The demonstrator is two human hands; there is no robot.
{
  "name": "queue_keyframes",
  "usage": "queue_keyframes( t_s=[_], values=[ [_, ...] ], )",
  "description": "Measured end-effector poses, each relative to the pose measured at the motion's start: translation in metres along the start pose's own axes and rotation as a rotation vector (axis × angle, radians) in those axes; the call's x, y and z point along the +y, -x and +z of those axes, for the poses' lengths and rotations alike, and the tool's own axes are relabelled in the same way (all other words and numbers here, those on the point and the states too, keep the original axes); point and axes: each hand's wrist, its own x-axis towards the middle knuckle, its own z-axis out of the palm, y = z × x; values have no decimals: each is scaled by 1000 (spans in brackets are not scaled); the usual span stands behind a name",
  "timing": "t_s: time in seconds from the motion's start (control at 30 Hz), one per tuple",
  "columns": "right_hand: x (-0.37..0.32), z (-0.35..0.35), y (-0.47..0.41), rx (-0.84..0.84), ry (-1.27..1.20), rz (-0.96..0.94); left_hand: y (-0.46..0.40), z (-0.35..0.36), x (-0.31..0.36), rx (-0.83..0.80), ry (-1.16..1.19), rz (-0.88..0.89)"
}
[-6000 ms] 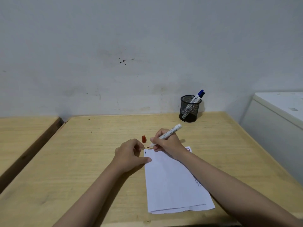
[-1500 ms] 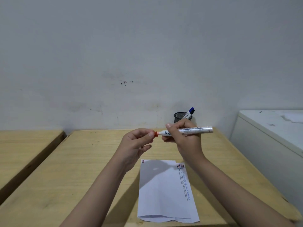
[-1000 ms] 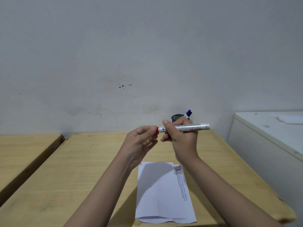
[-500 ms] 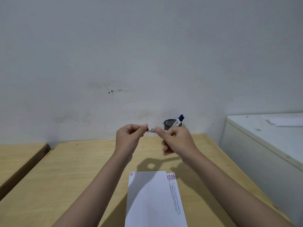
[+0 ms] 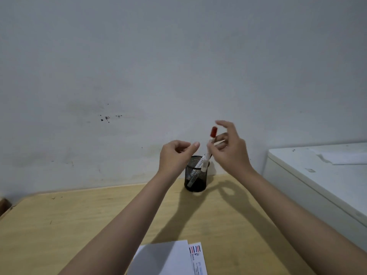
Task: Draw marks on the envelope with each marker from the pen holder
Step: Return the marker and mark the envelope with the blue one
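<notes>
Red marker, capped since earlier, now dropping into pen holder; right hand fingers spread, releasing; left hand loosely curled, empty. Let it settle upright.

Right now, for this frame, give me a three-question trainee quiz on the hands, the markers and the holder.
1. True or false: the red-capped marker stands with its lower end in the pen holder.
2. Which hand is nearest the red cap: A) left hand B) right hand?
3. Fill in: the envelope lies on the ____.

Key: 1 true; 2 B; 3 table.
</notes>
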Motion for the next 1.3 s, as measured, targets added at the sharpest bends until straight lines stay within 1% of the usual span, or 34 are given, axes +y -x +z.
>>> queue_keyframes(
  t_s=[0.07,0.1,0.17,0.3,0.37,0.5,0.63,0.73,0.8,0.9,0.97,1.03,1.07,1.13,1.23,1.3],
  values=[
    [13,1,-16,142,-19,71,-13,6,-23,26,-116,7],
    [20,3,-22,169,-28,110,-19,8,-34,23,-178,10],
    [35,13,-26,170,-29,183,-25,13,-55,0,-262,3],
    [66,33,-16,94,79,261,-30,25,-80,-20,-363,14],
    [79,41,-11,62,120,300,-31,27,-87,-5,-399,28],
    [98,56,-7,-25,261,309,-31,31,-96,55,-377,21],
    [103,64,-20,-41,426,317,-33,34,-97,60,-379,5],
    [104,70,-34,-161,594,327,-33,34,-96,50,-397,2],
    [102,73,-39,-229,644,350,-33,34,-96,46,-410,0],
    [93,74,-44,-266,575,328,-34,33,-95,32,-449,-6],
    [82,70,-46,-316,455,271,-33,33,-92,1,-494,-5],
    [68,60,-47,-340,387,184,-31,32,-90,-21,-520,13],
    [61,55,-47,-321,376,125,-28,31,-87,-15,-490,17],
    [44,41,-42,-222,346,-13,-20,29,-75,27,-328,5],
    [19,22,-17,-16,215,-206,0,23,-44,48,69,-60],
    [5,15,8,61,122,-264,15,16,-23,12,335,-113]
  ],
)
